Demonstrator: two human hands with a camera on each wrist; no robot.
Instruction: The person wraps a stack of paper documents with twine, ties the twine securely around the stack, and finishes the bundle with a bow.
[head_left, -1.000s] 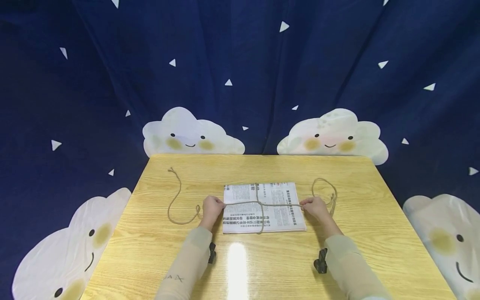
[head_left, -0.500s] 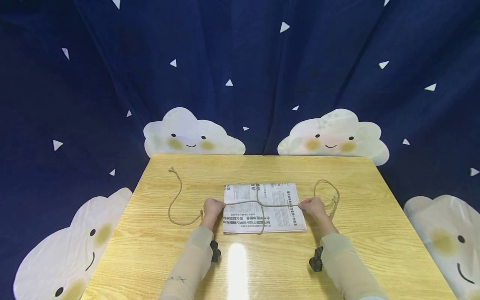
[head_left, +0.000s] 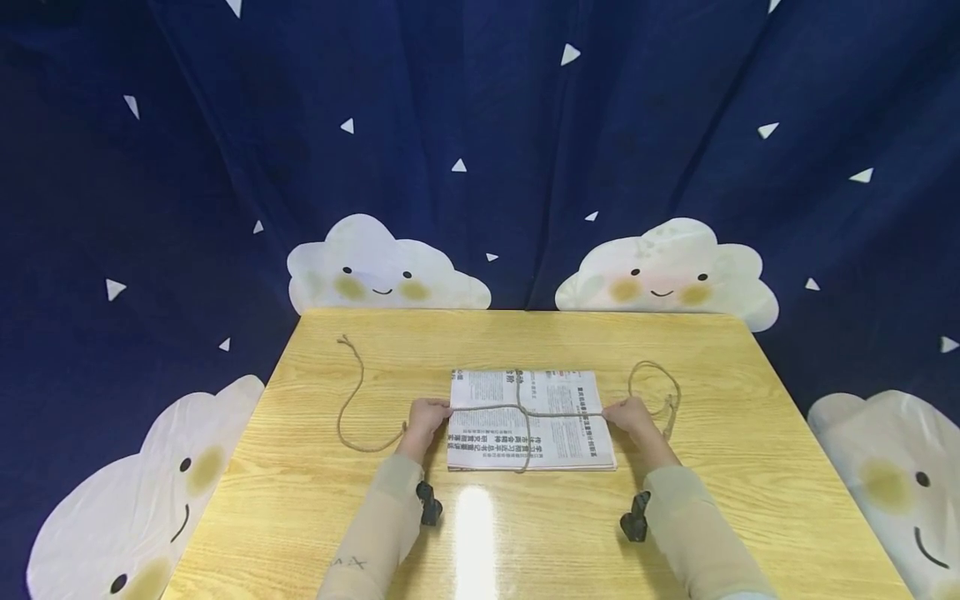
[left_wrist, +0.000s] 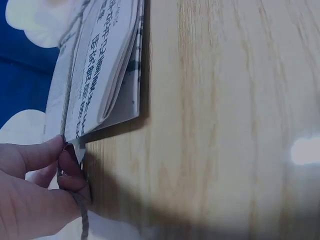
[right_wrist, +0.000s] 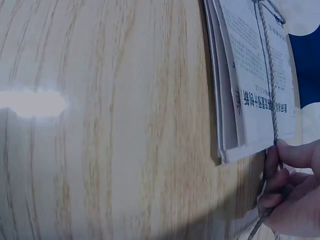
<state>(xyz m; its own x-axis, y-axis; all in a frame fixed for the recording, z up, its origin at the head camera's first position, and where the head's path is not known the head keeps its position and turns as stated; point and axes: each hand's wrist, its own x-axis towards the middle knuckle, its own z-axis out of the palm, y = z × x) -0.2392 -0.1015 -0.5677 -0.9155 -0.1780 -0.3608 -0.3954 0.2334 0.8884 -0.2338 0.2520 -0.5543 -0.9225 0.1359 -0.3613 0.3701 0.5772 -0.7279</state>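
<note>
A folded stack of newspaper [head_left: 562, 446] lies flat on the wooden table, its layered folded edges showing in both wrist views. Brown twine [head_left: 558, 414] runs across its top from side to side, and another strand crosses it from back to front, the two meeting near the middle. At the left edge of the paper my left hand [head_left: 425, 423] pinches the twine between thumb and finger. My right hand [head_left: 632, 418] pinches it at the right edge, with more twine [right_wrist: 257, 227] trailing below its fingers. The strand between both hands looks straight over the paper.
A loose tail of twine [head_left: 348, 400] curves across the table [head_left: 285, 492] left of the paper. Another loop of it [head_left: 678, 392] lies beyond my right hand. Behind the table hangs a dark blue curtain [head_left: 495, 125] with white clouds.
Both hands keep their pinch on the twine. The newspaper stack has shifted very slightly toward me and to the right; the left tail of twine has drawn in a little closer to the left hand.
</note>
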